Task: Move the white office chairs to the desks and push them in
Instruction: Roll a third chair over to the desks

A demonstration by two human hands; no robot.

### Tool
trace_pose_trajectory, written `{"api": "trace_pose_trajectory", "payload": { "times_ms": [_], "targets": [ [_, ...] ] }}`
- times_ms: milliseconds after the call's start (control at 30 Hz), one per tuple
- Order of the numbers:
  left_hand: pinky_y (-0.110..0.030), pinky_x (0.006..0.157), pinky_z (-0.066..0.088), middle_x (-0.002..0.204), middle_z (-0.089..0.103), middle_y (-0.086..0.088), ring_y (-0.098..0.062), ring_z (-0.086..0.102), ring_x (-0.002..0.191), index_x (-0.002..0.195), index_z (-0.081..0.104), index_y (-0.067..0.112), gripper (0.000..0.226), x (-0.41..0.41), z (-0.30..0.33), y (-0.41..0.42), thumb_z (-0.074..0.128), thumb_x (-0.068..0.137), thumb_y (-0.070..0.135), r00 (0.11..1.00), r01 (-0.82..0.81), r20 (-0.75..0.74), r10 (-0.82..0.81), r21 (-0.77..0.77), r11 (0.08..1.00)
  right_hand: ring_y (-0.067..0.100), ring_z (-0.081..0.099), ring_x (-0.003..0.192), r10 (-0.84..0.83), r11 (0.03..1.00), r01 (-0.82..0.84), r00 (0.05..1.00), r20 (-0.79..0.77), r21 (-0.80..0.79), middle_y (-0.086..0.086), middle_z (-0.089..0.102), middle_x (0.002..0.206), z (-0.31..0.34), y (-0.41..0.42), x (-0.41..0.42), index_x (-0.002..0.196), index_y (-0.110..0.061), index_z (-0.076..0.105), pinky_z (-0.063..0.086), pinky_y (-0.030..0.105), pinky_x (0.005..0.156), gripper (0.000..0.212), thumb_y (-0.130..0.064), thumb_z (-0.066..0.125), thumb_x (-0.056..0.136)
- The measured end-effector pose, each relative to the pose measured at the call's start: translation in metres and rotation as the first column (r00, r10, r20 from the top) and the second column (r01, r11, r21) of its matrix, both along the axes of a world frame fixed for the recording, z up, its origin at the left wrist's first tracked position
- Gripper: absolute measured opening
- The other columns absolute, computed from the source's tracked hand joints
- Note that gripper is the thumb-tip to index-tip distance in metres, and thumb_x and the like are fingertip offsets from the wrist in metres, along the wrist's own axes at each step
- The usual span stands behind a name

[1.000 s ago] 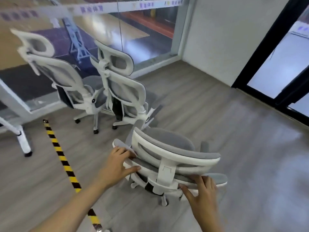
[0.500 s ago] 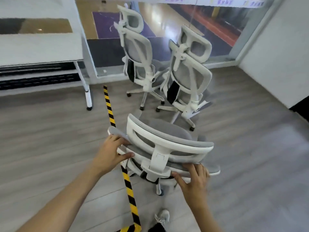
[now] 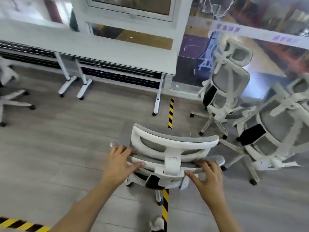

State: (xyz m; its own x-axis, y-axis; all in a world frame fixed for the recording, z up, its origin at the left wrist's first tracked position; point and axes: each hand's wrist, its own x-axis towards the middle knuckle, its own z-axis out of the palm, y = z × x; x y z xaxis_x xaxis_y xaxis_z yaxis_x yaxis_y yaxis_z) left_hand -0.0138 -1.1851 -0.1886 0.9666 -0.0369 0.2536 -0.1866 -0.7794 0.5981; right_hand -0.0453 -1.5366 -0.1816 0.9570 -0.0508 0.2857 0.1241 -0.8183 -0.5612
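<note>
Left hand [image 3: 119,163] and right hand [image 3: 208,177] both gripping the backrest top of a white chair [image 3: 168,158], chair on striped floor tape [image 3: 170,113], facing a desk [image 3: 93,47], two more chairs [image 3: 224,91] at right

Open grey floor [image 3: 66,148] lies between the held chair [image 3: 173,148] and the desk [image 3: 100,52] ahead. The desk's white legs [image 3: 158,99] and a yellow-black floor strip [image 3: 170,113] stand along that path. Two parked chairs [image 3: 222,91] crowd the right side, one's base [image 3: 242,158] just beside the held chair. Another chair [image 3: 8,91] sits far left.
</note>
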Motion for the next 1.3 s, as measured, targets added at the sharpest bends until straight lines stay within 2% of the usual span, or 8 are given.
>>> {"api": "trace_pose_trajectory", "payload": {
  "times_ms": [200,333,533,767,867,1100,1233,1300],
  "targets": [
    [-0.025,0.086,0.035,0.092,0.058,0.014,-0.018,0.046,0.096,0.094,0.066,0.032,0.052,0.064,-0.004,0.101,0.066,0.070,0.078,0.969,-0.243,0.057,0.242,0.006,0.970,0.021,0.042,0.129,0.209,0.977,-0.204,0.974,-0.084,0.064,-0.016,0.052,0.117,-0.004,0.104,0.141,0.108,-0.032,0.065,0.039,0.054,0.110,0.045,-0.060,0.077,0.076],
    [-0.032,0.089,0.042,0.094,0.057,0.015,-0.018,0.045,0.101,0.097,0.066,0.031,0.055,0.114,0.001,0.172,0.063,0.072,0.080,0.931,-0.364,0.033,0.364,0.013,0.931,0.005,0.038,0.127,0.344,0.932,-0.331,0.937,-0.067,0.150,-0.023,0.050,0.116,-0.006,0.190,0.237,0.105,-0.038,0.064,0.027,0.048,0.119,0.037,-0.057,0.078,0.076],
    [-0.027,0.088,0.039,0.096,0.055,0.018,-0.012,0.040,0.103,0.099,0.063,0.035,0.057,0.189,0.011,0.278,0.059,0.071,0.084,0.852,-0.523,-0.028,0.522,-0.006,0.853,0.003,0.038,0.120,0.537,0.837,-0.528,0.843,-0.036,0.140,-0.019,0.051,0.113,-0.004,0.321,0.378,0.106,-0.047,0.058,0.037,0.055,0.112,0.036,-0.056,0.077,0.077],
    [-0.024,0.096,0.027,0.091,0.057,0.010,-0.020,0.044,0.099,0.099,0.067,0.031,0.058,0.259,-0.002,0.378,0.058,0.073,0.081,0.691,-0.723,0.027,0.723,0.053,0.689,0.006,0.044,0.117,0.687,0.726,-0.685,0.724,-0.063,0.054,-0.023,0.053,0.116,0.007,0.461,0.512,0.109,-0.037,0.067,0.035,0.028,0.105,0.044,-0.064,0.076,0.075],
    [-0.021,0.099,0.022,0.090,0.057,0.009,-0.021,0.045,0.101,0.096,0.068,0.029,0.057,0.294,-0.007,0.423,0.059,0.073,0.081,0.625,-0.781,0.045,0.780,0.054,0.622,0.006,0.045,0.119,0.741,0.672,-0.740,0.670,-0.045,0.045,-0.024,0.055,0.118,0.002,0.521,0.565,0.110,-0.039,0.065,0.037,0.030,0.106,0.043,-0.061,0.078,0.076],
    [-0.038,0.089,0.039,0.090,0.055,0.012,-0.020,0.045,0.097,0.094,0.064,0.032,0.056,0.373,0.003,0.525,0.052,0.074,0.083,0.522,-0.849,0.015,0.853,0.104,0.518,0.012,0.050,0.123,0.817,0.564,-0.822,0.569,-0.091,-0.072,-0.020,0.057,0.125,0.006,0.664,0.680,0.112,-0.043,0.064,0.037,0.048,0.111,0.047,-0.076,0.062,0.078],
    [-0.042,0.094,0.038,0.089,0.053,0.011,-0.020,0.045,0.093,0.094,0.062,0.035,0.055,0.417,0.005,0.567,0.045,0.076,0.085,0.447,-0.881,0.007,0.895,0.181,0.438,0.014,0.050,0.122,0.863,0.483,-0.876,0.477,-0.163,-0.005,-0.021,0.054,0.126,0.010,0.734,0.746,0.117,-0.038,0.065,0.041,0.038,0.105,0.064,-0.085,0.056,0.074],
    [-0.043,0.090,0.038,0.086,0.052,0.011,-0.021,0.046,0.086,0.092,0.062,0.036,0.048,0.436,0.002,0.587,0.047,0.079,0.080,0.432,-0.881,0.065,0.899,0.244,0.406,0.013,0.048,0.122,0.877,0.456,-0.888,0.438,-0.196,0.055,-0.021,0.053,0.126,0.009,0.766,0.778,0.119,-0.039,0.064,0.043,0.043,0.105,0.065,-0.084,0.060,0.073]
  ]
}}
